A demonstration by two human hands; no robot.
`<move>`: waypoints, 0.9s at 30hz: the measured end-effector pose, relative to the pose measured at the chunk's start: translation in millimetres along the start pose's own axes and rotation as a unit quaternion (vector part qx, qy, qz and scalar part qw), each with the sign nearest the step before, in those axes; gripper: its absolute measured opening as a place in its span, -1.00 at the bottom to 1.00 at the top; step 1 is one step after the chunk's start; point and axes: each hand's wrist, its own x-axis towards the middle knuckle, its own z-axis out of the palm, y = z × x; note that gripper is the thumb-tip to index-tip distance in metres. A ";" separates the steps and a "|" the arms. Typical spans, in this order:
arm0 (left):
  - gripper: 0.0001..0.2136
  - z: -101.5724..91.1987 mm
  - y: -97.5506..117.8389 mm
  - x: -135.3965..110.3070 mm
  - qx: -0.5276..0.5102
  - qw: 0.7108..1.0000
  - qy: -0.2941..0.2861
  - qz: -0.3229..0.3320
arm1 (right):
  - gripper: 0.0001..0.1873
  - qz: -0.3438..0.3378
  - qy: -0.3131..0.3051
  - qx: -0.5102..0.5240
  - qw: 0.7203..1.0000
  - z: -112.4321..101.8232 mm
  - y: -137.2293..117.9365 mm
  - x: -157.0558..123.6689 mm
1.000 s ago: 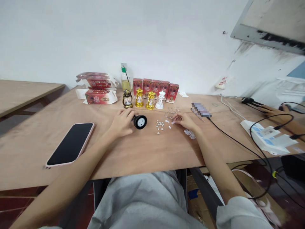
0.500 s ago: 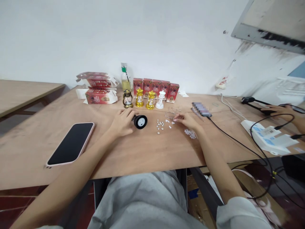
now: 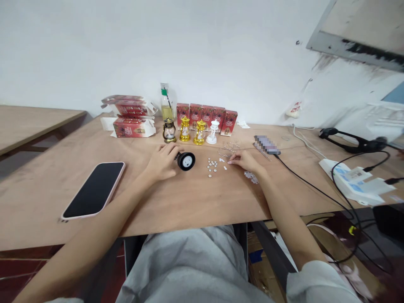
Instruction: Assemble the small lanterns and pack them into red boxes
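On its side lies a small black lantern, its round base (image 3: 187,161) turned towards me with a pale disc inside the rim. My left hand (image 3: 162,162) is closed around the lantern's body, which the fingers mostly hide. My right hand (image 3: 244,161) rests on the table with thumb and fingertips pinched at a small white piece, largely covered by them. Just left of those fingertips are two similar white tabs (image 3: 225,168). Several small round button-like discs (image 3: 210,164) lie between my hands. Clear plastic bits (image 3: 251,177) sit under my right wrist.
Upright lanterns, one bronze (image 3: 169,130), two gold (image 3: 199,132) and one white (image 3: 213,131), stand before red boxes (image 3: 207,115). Opened cartons (image 3: 134,127), a bottle (image 3: 166,107) and a phone (image 3: 94,190) are left. A cabled phone (image 3: 267,144), power strip (image 3: 353,181) and black headset (image 3: 353,143) are right.
My right hand has shifted slightly left, its fingertips now over a white tab. Another person's hand has let go of the black headset and withdrawn right. My left hand stays put.
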 end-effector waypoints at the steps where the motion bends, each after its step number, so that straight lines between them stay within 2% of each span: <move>1: -0.48 0.0 0.1 0.0 0.000 1.000 0.000 0.000 | -0.89 -0.004 -0.001 -0.005 1.000 0.0 0.1 0.2; 16: -0.48 0.6 -0.3 0.1 0.007 1.000 -0.005 -0.006 | -0.87 -0.019 -0.030 -0.028 0.999 2.0 2.9 1.2; 22: -0.46 -0.6 0.4 0.5 0.008 1.000 -0.011 -0.011 | -0.86 -0.021 -0.016 -0.029 0.999 -1.8 -1.4 -1.2; 27: -0.47 -1.5 0.5 0.4 0.007 1.000 -0.013 -0.005 | -0.79 -0.036 -0.003 -0.081 0.996 -8.2 -8.1 -5.8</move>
